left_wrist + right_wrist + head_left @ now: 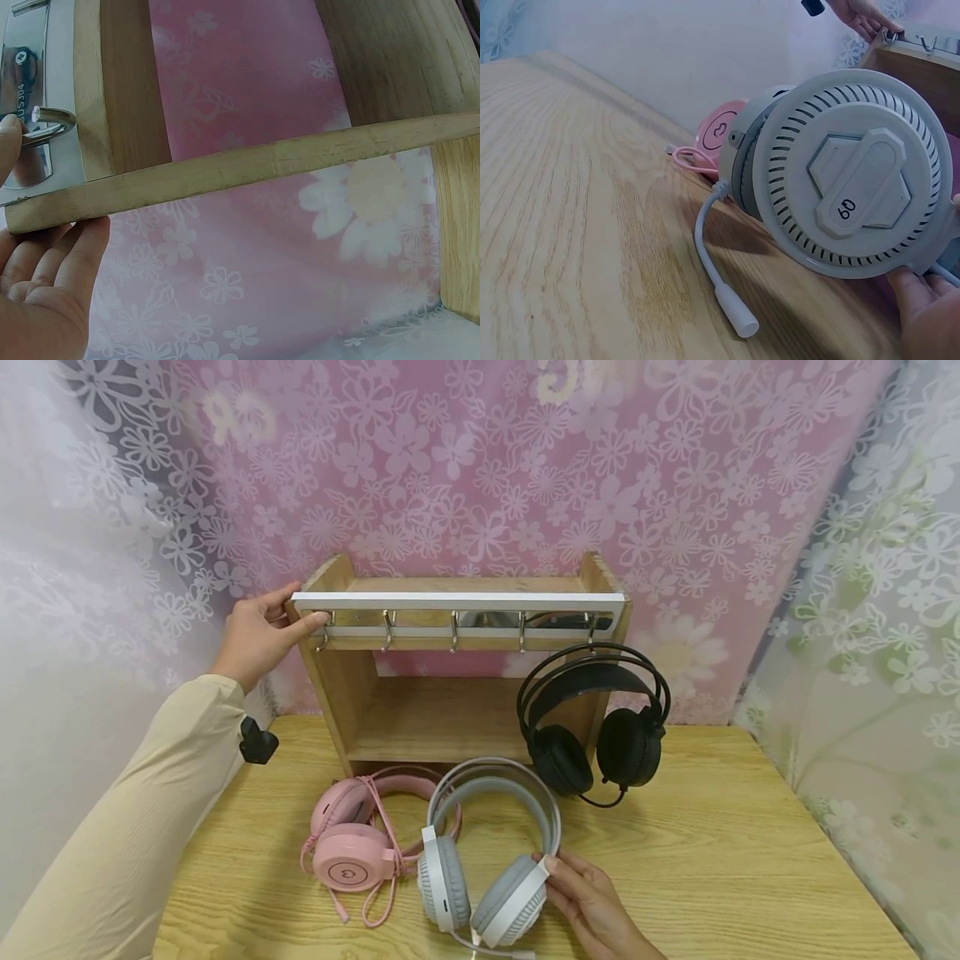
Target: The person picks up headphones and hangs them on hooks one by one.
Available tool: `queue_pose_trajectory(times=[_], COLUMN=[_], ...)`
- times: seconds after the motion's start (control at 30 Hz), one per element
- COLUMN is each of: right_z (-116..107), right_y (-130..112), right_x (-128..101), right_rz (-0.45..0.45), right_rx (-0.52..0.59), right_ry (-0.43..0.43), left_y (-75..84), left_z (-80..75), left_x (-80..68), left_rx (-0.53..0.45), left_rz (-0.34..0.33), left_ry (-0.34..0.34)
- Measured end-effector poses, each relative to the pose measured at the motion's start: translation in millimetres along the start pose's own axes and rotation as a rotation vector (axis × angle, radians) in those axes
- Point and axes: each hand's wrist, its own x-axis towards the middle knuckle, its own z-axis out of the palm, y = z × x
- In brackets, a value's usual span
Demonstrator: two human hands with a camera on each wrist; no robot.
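Note:
My right hand [592,906] pinches the white headphones [517,902] by the side of the headband, just above one ear cup. In the right wrist view that ear cup [847,172] fills the middle, with a short microphone boom [735,307] pointing down over the table. My left hand [258,631] grips the upper left corner of the wooden shelf [322,693], thumb on the front beside the leftmost hook [324,633] and fingers round the side panel. Black headphones [630,747] hang by their headband at the rightmost hook. Pink headphones [352,856] lie on the table, left of the white pair.
A white-edged rail with several metal hooks [453,633] runs across the shelf's upper front. The shelf stands at the back of the wood-grain table [735,827]. Flowered pink cloth [480,477] hangs behind it, with pale cloth at both sides.

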Motion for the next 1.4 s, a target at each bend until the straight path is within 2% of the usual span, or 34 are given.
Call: queue_pose_trajectory(times=[0.3, 0.8, 1.1, 1.4], right_z=[9, 34, 44, 47], right_y=[-2, -17, -30, -44], right_x=[6, 14, 16, 19], right_rz=[-0.026, -0.132, -0.215, -0.322], right_rx=[-0.072, -0.04, -0.028, -0.093], right_ry=[-0.011, -0.042, -0.101, -0.194], left_y=[0.2, 0.5, 0.3, -0.7], left_z=[-1.3, -0.7, -0.2, -0.1], left_x=[-1.3, -2.9, -1.4, -0.1], left_rx=[0.016, 0.026, 0.027, 0.01], left_rz=[0.004, 0.014, 0.014, 0.009], left_ry=[0.005, 0.011, 0.014, 0.004])
